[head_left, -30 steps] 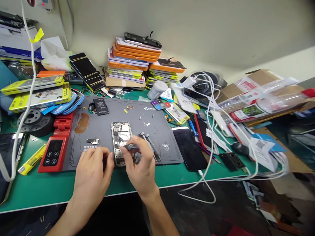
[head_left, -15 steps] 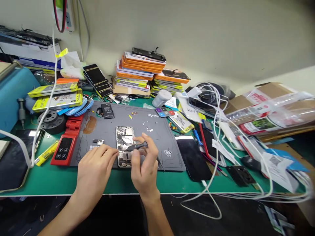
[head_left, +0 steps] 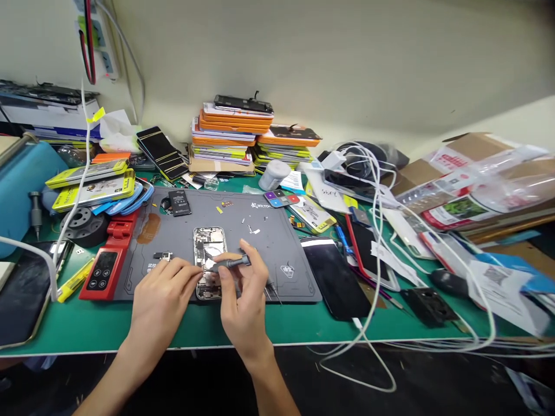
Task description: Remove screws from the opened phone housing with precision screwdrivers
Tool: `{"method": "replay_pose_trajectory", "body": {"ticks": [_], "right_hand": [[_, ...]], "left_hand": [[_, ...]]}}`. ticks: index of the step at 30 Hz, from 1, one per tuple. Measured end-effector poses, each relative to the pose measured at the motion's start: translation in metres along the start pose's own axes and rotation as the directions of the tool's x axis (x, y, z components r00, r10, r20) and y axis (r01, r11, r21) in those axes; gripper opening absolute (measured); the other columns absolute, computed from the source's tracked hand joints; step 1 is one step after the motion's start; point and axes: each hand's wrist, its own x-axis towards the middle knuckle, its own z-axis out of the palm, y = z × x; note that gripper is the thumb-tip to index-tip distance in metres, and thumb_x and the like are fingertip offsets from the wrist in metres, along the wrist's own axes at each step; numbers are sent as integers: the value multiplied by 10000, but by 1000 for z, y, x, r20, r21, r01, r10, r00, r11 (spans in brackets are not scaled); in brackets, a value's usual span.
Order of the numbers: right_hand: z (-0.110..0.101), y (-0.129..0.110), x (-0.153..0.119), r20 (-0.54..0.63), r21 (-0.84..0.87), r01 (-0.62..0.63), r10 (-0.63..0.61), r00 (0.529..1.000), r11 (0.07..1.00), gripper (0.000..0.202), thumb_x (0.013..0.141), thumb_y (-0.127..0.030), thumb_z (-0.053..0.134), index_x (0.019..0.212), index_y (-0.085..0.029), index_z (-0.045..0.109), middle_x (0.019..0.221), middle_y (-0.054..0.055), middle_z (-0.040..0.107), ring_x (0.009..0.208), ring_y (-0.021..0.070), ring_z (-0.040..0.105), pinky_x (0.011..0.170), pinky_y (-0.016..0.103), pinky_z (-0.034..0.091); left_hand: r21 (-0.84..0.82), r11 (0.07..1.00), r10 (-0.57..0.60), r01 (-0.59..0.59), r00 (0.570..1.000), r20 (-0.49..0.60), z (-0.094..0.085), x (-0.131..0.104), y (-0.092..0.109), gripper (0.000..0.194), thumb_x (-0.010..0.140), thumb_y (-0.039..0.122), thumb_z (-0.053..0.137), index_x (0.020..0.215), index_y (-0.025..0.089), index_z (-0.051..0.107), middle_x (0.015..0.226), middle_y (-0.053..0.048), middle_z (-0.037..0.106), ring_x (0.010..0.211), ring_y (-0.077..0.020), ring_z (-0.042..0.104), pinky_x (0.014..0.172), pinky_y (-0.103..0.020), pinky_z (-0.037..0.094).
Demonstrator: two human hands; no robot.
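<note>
An opened phone with bare inner parts lies on a grey work mat. My right hand grips a dark grey screwdriver over the phone's middle, held nearly level with its tip toward the left. At the phone's left edge, my left hand has thumb and forefinger pinched together close to the screwdriver's tip. Whatever is between those fingertips is hidden. A small metal phone part lies above my left hand, and a black battery farther back. Thin pointed tools lie partly behind my right hand.
A red device with buttons borders the mat's left side. On the right are a dark phone and tangled white cables. Stacked orange and yellow boxes stand against the wall. Tiny parts dot the mat.
The whole view has shifted, so the bench appears farther left and slightly lower. My right hand still grips the screwdriver over the phone, and my left fingers stay pinched at its edge.
</note>
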Motion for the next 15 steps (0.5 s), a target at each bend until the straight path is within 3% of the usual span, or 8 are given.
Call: {"method": "replay_pose_trajectory", "body": {"ticks": [5,11,15], "right_hand": [[-3,-4,0,-143,58,-44,52,988,997,551,1105,-169,547,1609,-316,380,1157,75,738,1038,196,787,881,402,724],[-5,-6,-2,-142,116,-9,25,990,993,569,1098,-144,546,1614,-325,387,1148,66,746,1023,180,775,876,388,718],[-7,-7,-3,-157,137,9,13,987,991,584,1091,-134,558,1618,-318,387,1159,71,749,1027,176,777,902,394,716]], "left_hand": [[36,998,-46,44,998,49,-2,0,5,250,1160,307,512,1054,225,723,1027,0,782,899,-191,716,816,-345,493],[26,991,-132,129,966,222,-6,12,4,165,1119,295,579,986,253,666,945,43,731,754,-140,716,584,-272,435],[33,990,-142,139,938,315,-12,22,-1,124,1084,301,590,985,256,651,954,38,717,758,-145,721,615,-271,458]]}}
